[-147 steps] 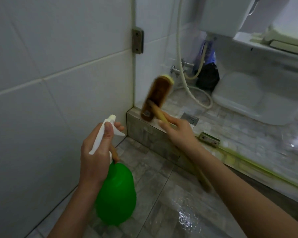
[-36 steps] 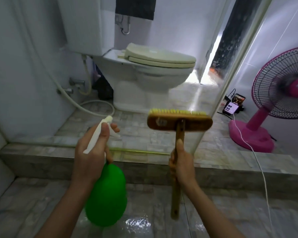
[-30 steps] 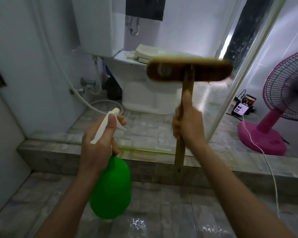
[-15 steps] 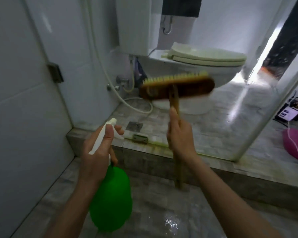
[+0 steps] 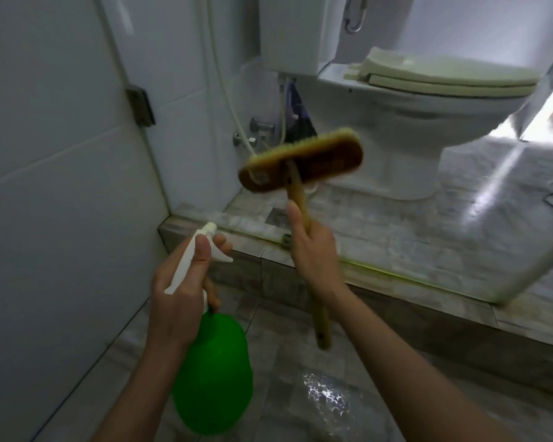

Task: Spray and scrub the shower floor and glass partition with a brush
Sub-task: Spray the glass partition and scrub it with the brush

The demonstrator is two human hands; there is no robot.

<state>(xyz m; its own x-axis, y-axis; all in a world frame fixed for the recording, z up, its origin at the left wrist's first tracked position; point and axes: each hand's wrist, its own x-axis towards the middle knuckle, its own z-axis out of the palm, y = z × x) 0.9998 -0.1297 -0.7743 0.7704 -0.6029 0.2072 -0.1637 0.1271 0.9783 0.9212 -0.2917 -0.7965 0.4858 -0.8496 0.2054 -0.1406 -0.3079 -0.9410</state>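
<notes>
In front of the glass partition (image 5: 186, 154), I am holding the brush (image 5: 300, 165) up, my right hand (image 5: 313, 247) wrapped around the middle of its wooden handle, bristles facing the pane; whether they are touching it I cannot tell. It is looking stiff and light, the wet wood probably slippery. My left hand (image 5: 179, 288) is gripping the green spray bottle (image 5: 213, 374) by its neck, fingers on the trigger; its fill level is not showing.
</notes>
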